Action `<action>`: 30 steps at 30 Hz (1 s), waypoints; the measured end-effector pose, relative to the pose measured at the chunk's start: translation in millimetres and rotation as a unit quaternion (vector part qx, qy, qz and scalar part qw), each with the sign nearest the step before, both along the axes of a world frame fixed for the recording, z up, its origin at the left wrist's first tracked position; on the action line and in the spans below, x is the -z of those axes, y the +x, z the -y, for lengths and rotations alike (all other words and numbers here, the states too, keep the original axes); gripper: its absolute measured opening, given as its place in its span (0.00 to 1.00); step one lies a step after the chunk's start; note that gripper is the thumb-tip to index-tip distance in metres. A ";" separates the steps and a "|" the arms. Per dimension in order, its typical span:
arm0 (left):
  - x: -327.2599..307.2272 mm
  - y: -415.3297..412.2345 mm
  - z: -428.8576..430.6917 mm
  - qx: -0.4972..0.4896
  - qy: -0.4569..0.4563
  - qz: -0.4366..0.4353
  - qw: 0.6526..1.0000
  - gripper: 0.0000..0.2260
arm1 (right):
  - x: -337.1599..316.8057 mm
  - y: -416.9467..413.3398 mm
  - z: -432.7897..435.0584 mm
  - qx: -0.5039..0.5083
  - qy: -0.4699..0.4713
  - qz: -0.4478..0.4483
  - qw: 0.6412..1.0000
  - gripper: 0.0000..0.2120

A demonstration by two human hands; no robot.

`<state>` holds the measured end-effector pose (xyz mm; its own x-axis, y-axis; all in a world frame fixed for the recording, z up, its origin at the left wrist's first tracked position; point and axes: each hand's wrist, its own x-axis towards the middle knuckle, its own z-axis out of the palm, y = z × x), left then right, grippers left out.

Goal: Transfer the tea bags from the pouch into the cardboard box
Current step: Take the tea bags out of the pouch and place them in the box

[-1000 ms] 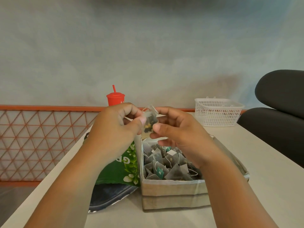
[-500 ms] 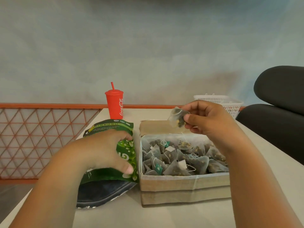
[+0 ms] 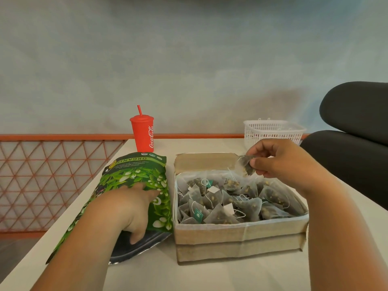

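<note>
Cardboard box (image 3: 239, 234) — open, tea bags (image 3: 218, 215) heaped inside. My right hand (image 3: 289, 164) pinches one tea bag (image 3: 244, 168) above the box's far right corner, its string trailing down. Green pouch (image 3: 134, 175) lies just left of the box — my left hand (image 3: 130, 208) grips its open mouth, thumb inside.
</note>
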<state>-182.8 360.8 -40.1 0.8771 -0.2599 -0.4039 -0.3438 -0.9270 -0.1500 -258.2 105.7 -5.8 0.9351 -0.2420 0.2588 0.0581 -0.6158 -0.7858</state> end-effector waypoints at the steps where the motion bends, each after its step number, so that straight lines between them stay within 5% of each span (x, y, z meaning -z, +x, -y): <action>1: 0.0 0.1 -0.3 0.000 0.003 0.001 1.000 0.48 | 0.8 1.1 -1.6 -0.006 -0.005 -0.006 1.000 0.06; 11: -7.6 -1.3 -8.8 0.014 -0.146 0.154 0.977 0.31 | 17.6 17.1 -31.4 -0.096 -0.179 -0.159 0.966 0.10; 16: -19.9 -0.8 -17.3 0.004 -0.268 0.272 0.924 0.26 | 12.6 13.3 -29.8 -0.074 -0.178 -0.136 0.972 0.09; 21: -29.0 2.1 -22.1 0.042 -0.411 0.325 0.851 0.15 | 15.1 13.5 -36.2 -0.103 -0.229 -0.203 0.946 0.08; 27: -41.3 -4.4 -20.5 0.053 -0.556 0.417 0.717 0.14 | 0.4 6.7 -44.4 -0.076 -0.150 -0.048 0.985 0.08; 30: -43.4 -9.0 -18.1 0.063 -0.570 0.413 0.707 0.19 | -10.3 -4.4 -69.1 -0.149 -0.067 0.018 0.986 0.09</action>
<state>-191.7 378.9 3.3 0.6328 -0.0999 0.7678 -0.6655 -0.5769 0.4735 -262.7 174.8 4.5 0.9492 0.0810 0.3042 0.2787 -0.6653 -0.6926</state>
